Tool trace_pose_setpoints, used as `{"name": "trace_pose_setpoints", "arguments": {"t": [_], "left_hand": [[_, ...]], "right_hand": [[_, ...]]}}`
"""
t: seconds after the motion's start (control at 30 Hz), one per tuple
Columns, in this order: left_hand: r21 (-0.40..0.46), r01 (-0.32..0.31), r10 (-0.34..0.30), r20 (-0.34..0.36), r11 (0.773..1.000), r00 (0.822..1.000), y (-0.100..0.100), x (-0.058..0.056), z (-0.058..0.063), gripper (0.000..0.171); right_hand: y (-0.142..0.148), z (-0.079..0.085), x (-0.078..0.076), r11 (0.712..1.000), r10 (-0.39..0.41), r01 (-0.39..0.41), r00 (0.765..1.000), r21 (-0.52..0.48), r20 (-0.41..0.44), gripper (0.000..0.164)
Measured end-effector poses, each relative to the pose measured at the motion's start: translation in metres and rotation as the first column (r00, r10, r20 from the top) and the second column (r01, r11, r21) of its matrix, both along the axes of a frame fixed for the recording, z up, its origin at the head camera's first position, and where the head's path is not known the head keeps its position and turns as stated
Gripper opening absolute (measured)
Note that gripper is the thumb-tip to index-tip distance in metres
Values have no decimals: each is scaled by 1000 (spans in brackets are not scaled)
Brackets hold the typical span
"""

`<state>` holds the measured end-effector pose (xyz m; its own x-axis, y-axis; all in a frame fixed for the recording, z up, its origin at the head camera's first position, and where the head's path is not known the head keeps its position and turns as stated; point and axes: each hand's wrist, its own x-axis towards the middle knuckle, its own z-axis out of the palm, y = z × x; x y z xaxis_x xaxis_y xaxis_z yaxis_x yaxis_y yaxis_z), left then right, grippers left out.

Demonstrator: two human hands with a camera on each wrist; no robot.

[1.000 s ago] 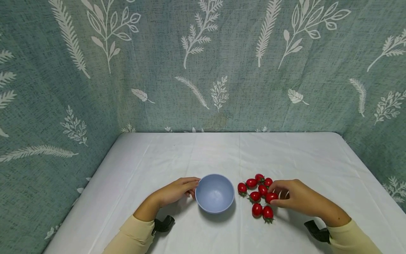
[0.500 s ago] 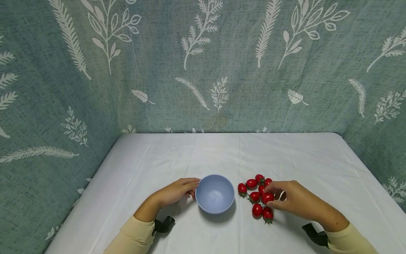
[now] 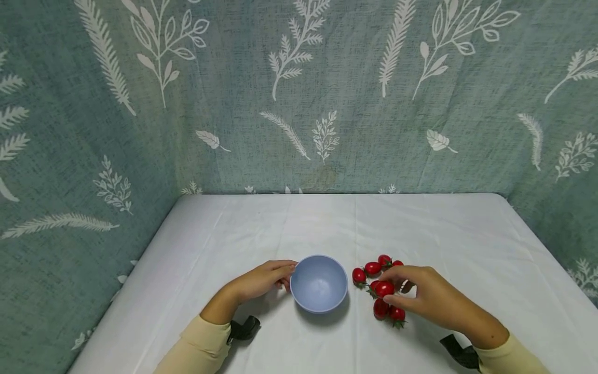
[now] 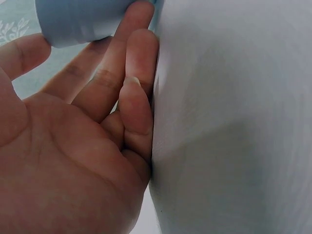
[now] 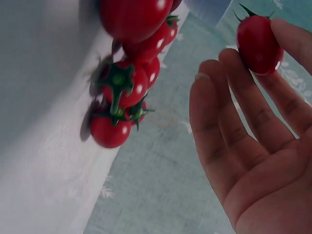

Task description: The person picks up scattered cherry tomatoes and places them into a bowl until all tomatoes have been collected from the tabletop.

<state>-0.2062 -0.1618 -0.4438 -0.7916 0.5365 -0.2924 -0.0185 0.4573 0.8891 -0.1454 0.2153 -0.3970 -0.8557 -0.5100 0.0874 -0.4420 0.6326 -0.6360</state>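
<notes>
A light blue bowl [image 3: 319,284] stands on the table. My left hand [image 3: 261,282] grips its left side; in the left wrist view the thumb and fingertips [image 4: 139,17] touch the bowl's outer wall, and the other fingers curl near the cloth. My right hand [image 3: 427,291] pinches a red cherry tomato [image 5: 260,45] with a green calyx between thumb and fingers. In the right wrist view this tomato is apart from the others. Several more cherry tomatoes [image 3: 380,309] lie beneath and around the hand, some partly hidden by it.
A white cloth covers the table [image 3: 280,228]. Green patterned fabric [image 3: 299,130] hangs behind it and at both sides. The loose tomatoes lie close to the right of the bowl. A black wrist strap mount [image 3: 245,328] sits on the left wrist.
My right hand has moved left with the cherry tomato, which now hangs over the others and closer to the bowl. The left hand stays at the bowl.
</notes>
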Motion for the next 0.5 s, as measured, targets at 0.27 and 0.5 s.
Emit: {"name": "trace_pose_setpoints", "arguments": {"t": [0.27, 0.5], "left_hand": [[4, -1, 1, 2, 1000, 1000, 1, 0, 1, 53], [8, -5, 5, -13, 1000, 1000, 2, 2, 4, 50]], "right_hand": [[-11, -2, 1, 1000, 7, -9, 999, -28, -46, 27], [-20, 0, -2, 999, 21, -26, 993, -42, -117, 32]]}}
